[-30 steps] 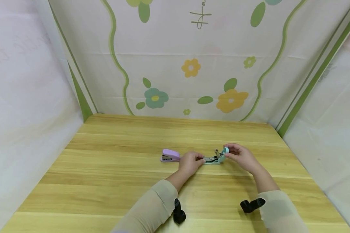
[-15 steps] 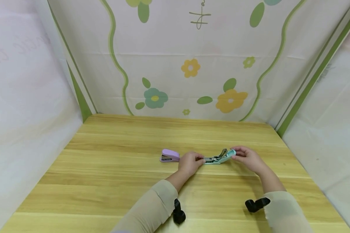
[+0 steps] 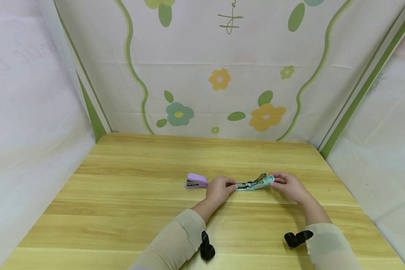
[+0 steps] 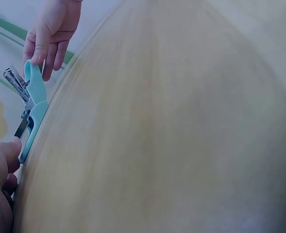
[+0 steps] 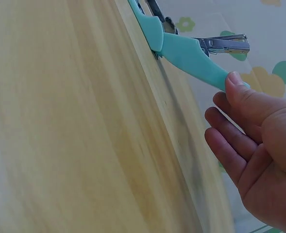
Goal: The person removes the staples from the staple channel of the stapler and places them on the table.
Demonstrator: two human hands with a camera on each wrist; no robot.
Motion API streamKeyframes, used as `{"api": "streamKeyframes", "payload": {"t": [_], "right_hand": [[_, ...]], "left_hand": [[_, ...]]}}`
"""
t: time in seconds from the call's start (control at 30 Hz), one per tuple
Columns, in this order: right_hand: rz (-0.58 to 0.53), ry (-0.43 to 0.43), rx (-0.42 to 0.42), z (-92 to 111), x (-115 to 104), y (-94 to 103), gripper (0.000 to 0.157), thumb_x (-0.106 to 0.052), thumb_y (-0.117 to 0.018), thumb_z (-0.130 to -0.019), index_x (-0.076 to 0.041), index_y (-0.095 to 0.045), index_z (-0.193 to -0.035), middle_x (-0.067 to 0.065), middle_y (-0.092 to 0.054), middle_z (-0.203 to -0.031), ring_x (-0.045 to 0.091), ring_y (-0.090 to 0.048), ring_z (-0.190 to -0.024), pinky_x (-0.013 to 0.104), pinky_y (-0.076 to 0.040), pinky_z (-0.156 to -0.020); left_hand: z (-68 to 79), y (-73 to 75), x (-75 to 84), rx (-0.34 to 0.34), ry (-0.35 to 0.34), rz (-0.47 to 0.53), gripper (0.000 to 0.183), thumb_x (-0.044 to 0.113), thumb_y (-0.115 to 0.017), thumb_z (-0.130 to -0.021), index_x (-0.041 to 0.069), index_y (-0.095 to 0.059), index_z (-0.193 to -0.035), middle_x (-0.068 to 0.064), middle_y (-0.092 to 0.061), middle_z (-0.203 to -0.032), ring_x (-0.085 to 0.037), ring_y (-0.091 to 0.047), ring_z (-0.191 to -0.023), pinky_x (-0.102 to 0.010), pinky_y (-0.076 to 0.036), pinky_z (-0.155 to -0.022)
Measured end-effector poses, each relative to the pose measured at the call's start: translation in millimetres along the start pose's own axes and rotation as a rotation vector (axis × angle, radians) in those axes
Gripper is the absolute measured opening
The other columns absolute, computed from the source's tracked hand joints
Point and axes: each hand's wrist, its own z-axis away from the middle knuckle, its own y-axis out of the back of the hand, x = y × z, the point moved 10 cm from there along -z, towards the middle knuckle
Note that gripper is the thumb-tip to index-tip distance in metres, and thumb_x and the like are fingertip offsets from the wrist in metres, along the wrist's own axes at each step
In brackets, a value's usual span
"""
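Note:
A mint-green stapler (image 3: 245, 186) lies spread wide on the table, its top cover swung far back to the right. Its metal magazine (image 5: 225, 44) sticks up at an angle from the hinge area. With thumb and fingers my left hand (image 3: 219, 189) pinches the left end of the stapler's base. My right hand (image 3: 290, 186) pinches the tip of the raised cover (image 5: 193, 60) between thumb and index finger, the other fingers loosely bent below it. Just left of my left hand stands a purple stapler (image 3: 197, 180), closed and upright.
The wooden table (image 3: 128, 210) extends around both hands. A white cloth with printed flowers (image 3: 220, 78) hangs behind its far edge, and white sheets (image 3: 30, 112) flank both sides. Black wrist cameras (image 3: 207, 247) jut from both sleeves.
My right hand has moved right, swinging the mint-green stapler's cover further back and lower. The magazine has tipped right with it. My left hand stays at the base.

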Motion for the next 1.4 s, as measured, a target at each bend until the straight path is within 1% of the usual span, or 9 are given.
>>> {"api": "streamKeyframes", "payload": {"t": [0.13,0.23,0.37,0.47,0.57,0.7,0.87,1.0,1.4], "right_hand": [[0.050,0.026,0.042,4,-7,3.1,0.060,-0.033,-0.066,-0.094,0.000,-0.047,-0.141,0.024,-0.058,-0.133,0.032,-0.061,-0.118,0.034,-0.054,-0.093],[0.098,0.024,0.111,13,-14,10.3,0.064,-0.039,-0.062,-0.095,-0.002,-0.043,-0.144,0.023,-0.053,-0.140,0.037,-0.056,-0.124,0.039,-0.052,-0.097],[0.092,0.025,0.231,26,-28,20.9,0.058,-0.041,-0.059,-0.097,-0.005,-0.048,-0.142,0.020,-0.054,-0.140,0.011,-0.063,-0.112,0.019,-0.054,-0.087],[0.041,0.067,0.307,32,-43,22.5,0.051,-0.038,-0.060,-0.097,-0.006,-0.055,-0.135,0.016,-0.060,-0.132,-0.011,-0.057,-0.097,0.008,-0.049,-0.079],[-0.005,0.124,0.341,35,-57,15.2,0.043,-0.031,-0.063,-0.096,-0.004,-0.060,-0.129,0.009,-0.067,-0.116,-0.012,-0.056,-0.089,0.009,-0.050,-0.076],[-0.015,0.142,0.296,32,-64,-6.5,0.038,-0.026,-0.065,-0.095,-0.003,-0.062,-0.126,0.005,-0.067,-0.099,-0.001,-0.057,-0.079,0.017,-0.052,-0.068],[0.026,0.087,0.169,23,-62,-40.9,0.037,-0.026,-0.064,-0.096,-0.005,-0.062,-0.126,0.011,-0.064,-0.089,0.010,-0.052,-0.068,0.023,-0.047,-0.057],[0.091,0.043,0.090,15,-60,-62.7,0.034,-0.025,-0.063,-0.097,-0.007,-0.063,-0.125,0.005,-0.059,-0.078,0.012,-0.048,-0.062,0.023,-0.042,-0.052],[0.236,0.001,0.072,3,-59,-82.3,0.029,-0.023,-0.062,-0.096,-0.008,-0.066,-0.121,0.001,-0.053,-0.066,0.014,-0.044,-0.054,0.025,-0.036,-0.049]], "left_hand": [[0.3,0.4,-1.0,0.010,0.011,0.017,0.019,0.033,-0.071,-0.090,0.023,-0.078,-0.105,0.008,-0.075,-0.104,-0.013,-0.069,-0.099,-0.032,-0.055,-0.085],[0.2,0.5,-1.2,0.016,0.011,0.026,0.018,0.033,-0.071,-0.090,0.023,-0.078,-0.104,0.008,-0.075,-0.102,-0.012,-0.069,-0.098,-0.031,-0.055,-0.084],[-0.2,0.3,-2.1,0.015,0.010,0.033,0.018,0.033,-0.072,-0.090,0.023,-0.078,-0.104,0.008,-0.075,-0.102,-0.012,-0.069,-0.097,-0.030,-0.055,-0.083],[-0.7,0.4,-3.0,0.016,0.014,0.041,0.018,0.033,-0.072,-0.090,0.023,-0.078,-0.104,0.008,-0.075,-0.102,-0.012,-0.069,-0.097,-0.030,-0.055,-0.083],[-1.2,0.4,-3.3,0.018,0.012,0.043,0.019,0.033,-0.072,-0.090,0.024,-0.077,-0.105,0.008,-0.075,-0.103,-0.012,-0.069,-0.098,-0.030,-0.055,-0.084],[-1.5,0.5,-2.9,0.021,0.004,0.049,0.018,0.033,-0.072,-0.090,0.024,-0.077,-0.104,0.008,-0.075,-0.103,-0.012,-0.068,-0.097,-0.030,-0.055,-0.084],[-0.6,0.7,-2.5,0.021,0.002,0.059,0.019,0.032,-0.073,-0.089,0.023,-0.077,-0.104,0.008,-0.075,-0.101,-0.010,-0.068,-0.094,-0.029,-0.055,-0.083],[-0.3,0.0,-2.9,0.017,0.002,0.059,0.019,0.032,-0.073,-0.088,0.023,-0.077,-0.105,0.009,-0.074,-0.098,-0.008,-0.067,-0.091,-0.027,-0.054,-0.080],[-0.4,1.2,-2.3,0.017,-0.008,0.050,0.019,0.033,-0.072,-0.089,0.023,-0.077,-0.105,0.008,-0.074,-0.101,-0.009,-0.068,-0.093,-0.027,-0.054,-0.082]]}}
